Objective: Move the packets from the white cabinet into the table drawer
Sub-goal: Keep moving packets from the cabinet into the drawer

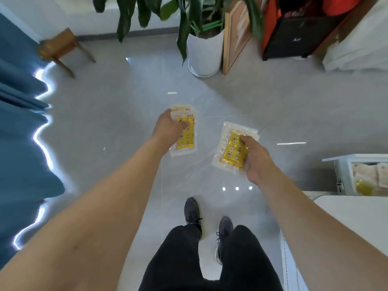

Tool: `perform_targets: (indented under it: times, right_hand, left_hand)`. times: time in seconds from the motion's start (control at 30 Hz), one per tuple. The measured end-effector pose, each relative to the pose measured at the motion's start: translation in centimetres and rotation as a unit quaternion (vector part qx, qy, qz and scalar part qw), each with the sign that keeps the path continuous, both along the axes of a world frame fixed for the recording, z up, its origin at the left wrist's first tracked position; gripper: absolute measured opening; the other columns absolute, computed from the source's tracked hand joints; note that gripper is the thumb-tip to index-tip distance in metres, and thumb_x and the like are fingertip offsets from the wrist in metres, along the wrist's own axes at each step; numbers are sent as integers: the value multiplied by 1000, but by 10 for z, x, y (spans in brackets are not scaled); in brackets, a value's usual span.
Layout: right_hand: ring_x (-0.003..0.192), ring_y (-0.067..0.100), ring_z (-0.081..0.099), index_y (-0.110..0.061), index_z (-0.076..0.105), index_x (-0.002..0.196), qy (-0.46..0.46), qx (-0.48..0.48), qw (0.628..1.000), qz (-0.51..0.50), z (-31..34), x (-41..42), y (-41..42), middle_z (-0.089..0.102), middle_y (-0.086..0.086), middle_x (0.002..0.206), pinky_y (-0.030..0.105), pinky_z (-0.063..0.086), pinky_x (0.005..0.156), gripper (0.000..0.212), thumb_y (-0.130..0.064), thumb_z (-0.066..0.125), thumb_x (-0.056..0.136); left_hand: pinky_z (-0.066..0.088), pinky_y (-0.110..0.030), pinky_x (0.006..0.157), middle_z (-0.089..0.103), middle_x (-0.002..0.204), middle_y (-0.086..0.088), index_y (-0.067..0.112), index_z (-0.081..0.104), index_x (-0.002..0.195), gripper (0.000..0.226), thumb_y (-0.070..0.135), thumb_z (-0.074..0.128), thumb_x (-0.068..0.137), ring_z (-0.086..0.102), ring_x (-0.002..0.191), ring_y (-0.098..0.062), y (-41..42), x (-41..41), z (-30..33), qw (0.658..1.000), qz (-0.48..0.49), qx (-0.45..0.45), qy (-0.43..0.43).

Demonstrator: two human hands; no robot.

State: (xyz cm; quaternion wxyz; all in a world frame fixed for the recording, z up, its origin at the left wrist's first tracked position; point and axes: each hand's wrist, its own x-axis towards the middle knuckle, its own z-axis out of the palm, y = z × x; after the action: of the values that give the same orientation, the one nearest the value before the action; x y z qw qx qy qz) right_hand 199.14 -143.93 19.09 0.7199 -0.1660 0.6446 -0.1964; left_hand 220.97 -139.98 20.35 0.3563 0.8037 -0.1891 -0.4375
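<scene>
- While both arms stretch out over the grey floor [105,114], each hand carries packets: the left hand [168,128] has its fingers curled round a small stack of packets [185,131], yellow print showing under clear wrap.
- The right hand [257,158] grips a second yellow packet [233,150], thumb pinched on top, fingers wrapped beneath it.
- Both loads hang in mid-air in front of the person, just ahead of the dark shoes [192,213], with neither one touching any furniture.
- Out to the right of those shoes sits an open white drawer [344,164], and more packets [365,175] lie inside it. Whether this is the cabinet being emptied or the table drawer being filled, I cannot tell from here.
- A pale tabletop [346,227] fills the corner nearest that drawer.
- Further off, beyond the hands, stands a white plant pot [204,53] with long green leaves, a wooden stool [60,47] to its left and a blue curtain [19,122] down the far left edge.
- My read: we are mid-carry. Two handfuls are in transit, nothing here is set down yet, and the packets in that drawer show the job is well under way with more trips likely.
</scene>
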Motion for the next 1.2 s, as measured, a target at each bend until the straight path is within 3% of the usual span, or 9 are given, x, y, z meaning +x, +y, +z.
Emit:
perform_targets:
  times: [0.13,0.27,0.4,0.5,0.63,0.73,0.87,1.03,1.2]
  right_hand:
    - [67,23,69,-18,65,91,9,13,999,-38,-7,-14,-53,71,2,79,39,58,72,9,-26,66,88]
    - [62,18,70,-17,64,102,3,19,997,-81,-17,-44,-117,71,2,85,33,58,62,17,-26,67,88]
    - [65,17,72,-16,63,112,-23,2,991,-131,-22,-86,-179,72,3,92,32,57,55,20,-22,63,92]
    - [67,18,72,-15,63,113,-19,-3,986,-167,-24,-118,-219,73,3,91,34,58,60,22,-23,63,92]
    - [69,18,73,-13,63,115,-14,2,975,-222,-26,-162,-263,74,4,93,35,58,61,26,-26,64,92]
    - [73,19,73,-15,62,118,-13,5,962,-273,-35,-199,-295,73,3,95,33,57,58,28,-28,62,94]
    - [73,19,72,-17,61,115,-26,10,933,-359,-51,-252,-330,72,4,98,31,56,50,21,-25,59,96]
    - [71,19,73,-11,58,127,-23,23,884,-467,-73,-330,-352,70,9,108,31,55,48,34,-23,60,95]
    - [78,22,73,-13,66,114,-14,44,835,-548,-108,-416,-359,74,6,101,36,59,55,26,-26,65,91]
  left_hand:
    - [55,-28,68,70,95,5,19,60,111,27,8,67,87,68,82,-11,-65,-7,-6,999,-39,14,14]
    - [54,-29,72,69,104,2,20,60,118,33,14,69,87,68,85,-13,-143,-32,-8,997,-75,28,1]
    - [51,-25,66,67,103,2,22,58,112,28,12,68,88,66,83,-10,-225,-73,-2,992,-121,20,8]
    - [53,-29,75,67,108,0,22,58,113,30,11,68,88,67,92,-18,-285,-109,-1,985,-173,21,7]
    - [51,-29,73,64,106,3,24,55,113,27,14,67,90,64,91,-18,-364,-165,-2,971,-238,27,14]
    - [54,-31,75,67,109,1,20,59,118,29,13,67,90,66,91,-17,-424,-211,-14,955,-294,32,22]
    - [47,-18,55,68,94,5,15,63,116,29,9,69,88,64,75,-4,-494,-281,-38,924,-381,36,22]
    - [46,-12,46,64,81,12,20,61,106,22,8,67,89,62,67,0,-549,-390,-55,881,-469,55,33]
    - [50,-13,54,69,86,8,20,62,104,22,7,67,88,66,70,-1,-585,-504,-84,828,-558,50,33]
